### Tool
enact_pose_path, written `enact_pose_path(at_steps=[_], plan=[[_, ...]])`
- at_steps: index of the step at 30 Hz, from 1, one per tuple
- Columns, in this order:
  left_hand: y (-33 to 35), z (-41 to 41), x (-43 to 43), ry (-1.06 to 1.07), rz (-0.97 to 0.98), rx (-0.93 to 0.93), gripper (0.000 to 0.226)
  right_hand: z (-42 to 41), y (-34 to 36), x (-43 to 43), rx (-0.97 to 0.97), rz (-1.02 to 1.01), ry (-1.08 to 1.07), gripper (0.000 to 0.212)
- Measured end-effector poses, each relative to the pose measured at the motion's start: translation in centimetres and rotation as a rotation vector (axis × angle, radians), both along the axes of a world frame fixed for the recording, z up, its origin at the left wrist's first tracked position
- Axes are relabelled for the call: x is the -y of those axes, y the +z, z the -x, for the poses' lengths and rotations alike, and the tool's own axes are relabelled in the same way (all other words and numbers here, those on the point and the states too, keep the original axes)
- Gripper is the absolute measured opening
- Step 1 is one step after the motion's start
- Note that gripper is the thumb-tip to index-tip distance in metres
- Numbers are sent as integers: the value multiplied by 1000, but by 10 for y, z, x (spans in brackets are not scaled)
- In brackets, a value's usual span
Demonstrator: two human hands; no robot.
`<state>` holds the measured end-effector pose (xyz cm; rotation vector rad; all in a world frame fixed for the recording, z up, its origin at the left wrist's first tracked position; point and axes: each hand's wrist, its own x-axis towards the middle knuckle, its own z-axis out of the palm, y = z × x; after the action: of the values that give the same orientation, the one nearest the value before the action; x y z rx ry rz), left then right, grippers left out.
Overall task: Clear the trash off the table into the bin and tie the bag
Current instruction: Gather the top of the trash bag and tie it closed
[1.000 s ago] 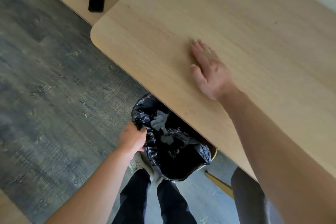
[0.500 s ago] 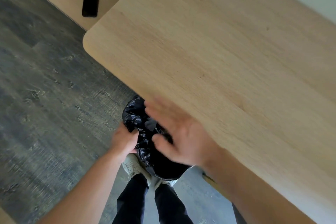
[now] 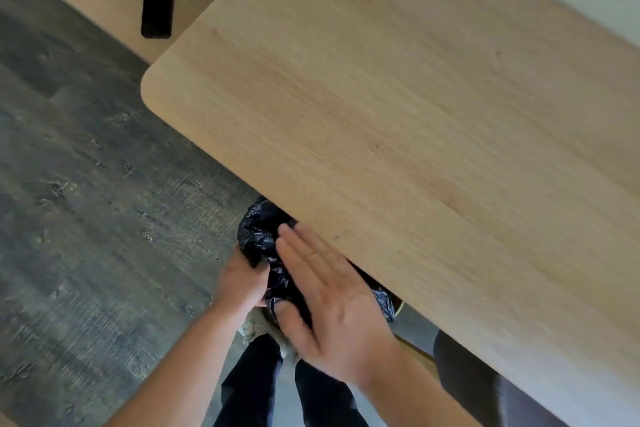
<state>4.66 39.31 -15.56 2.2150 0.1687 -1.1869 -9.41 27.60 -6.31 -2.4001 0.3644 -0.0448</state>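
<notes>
Both hands are down low by the near edge of the table (image 3: 398,107), over the black bag (image 3: 258,236). My left hand (image 3: 242,282) is closed around a bunch of the bag's crinkly plastic on its left side. The fingers curl in and squeeze the plastic tight. My right hand (image 3: 332,302) is flat and open, with the fingers straight and close together. It is above the bag and covers most of the bag's mouth, so I cannot tell if the palm touches the plastic. It holds nothing that I can see. The thumb points down toward the left hand.

The bag sits partly under the table edge. Only its left part and a small shiny bit at the right (image 3: 384,305) peek out around the right hand. A thin curved yellow edge (image 3: 400,308), perhaps the bin's rim, shows just beside that bit, right under the table. What is in the bag is hidden.

The table top is light wood. A black phone (image 3: 157,11) lies on another wood top far off to the upper left, well apart from the hands. Below the hands are dark trouser legs (image 3: 256,388) and a pale shoe (image 3: 254,326) on the grey floor (image 3: 86,201).
</notes>
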Motion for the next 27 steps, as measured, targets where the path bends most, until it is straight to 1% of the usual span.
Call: enact_pose_path(at_steps=[2, 3, 5, 6, 10, 12, 13, 15, 17, 21, 24, 27], plan=[[-1, 1, 0, 15, -27, -17, 48, 14, 3, 24, -84, 125, -185, 69], [0, 2, 0, 7, -29, -20, 49, 20, 1, 31, -145, 179, -223, 72], [1, 3, 0, 5, -37, -16, 48, 31, -5, 24, -218, 250, -188, 75], [0, 3, 1, 6, -39, -10, 47, 35, -9, 12, -221, 259, -153, 75], [0, 9, 2, 15, -40, -5, 43, 46, -14, -35, -94, 167, -47, 72], [0, 9, 2, 24, -24, -9, 42, 43, -7, -23, -17, 115, -114, 72], [-1, 10, 1, 13, -28, -6, 43, 40, -7, -12, -10, 114, -181, 72], [-1, 14, -1, 4, -45, -13, 44, 32, -6, 5, -68, 167, -275, 71], [-2, 15, 0, 9, -33, -13, 43, 30, -12, 7, -99, 207, -253, 70], [-2, 16, 0, 17, -29, -27, 45, 42, -17, -1, -81, 216, -197, 69], [-1, 14, 1, 25, -13, -31, 45, 44, -15, 6, -53, 227, -185, 65], [-2, 16, 2, 24, -5, -33, 46, 34, -13, 10, -58, 218, -212, 66]])
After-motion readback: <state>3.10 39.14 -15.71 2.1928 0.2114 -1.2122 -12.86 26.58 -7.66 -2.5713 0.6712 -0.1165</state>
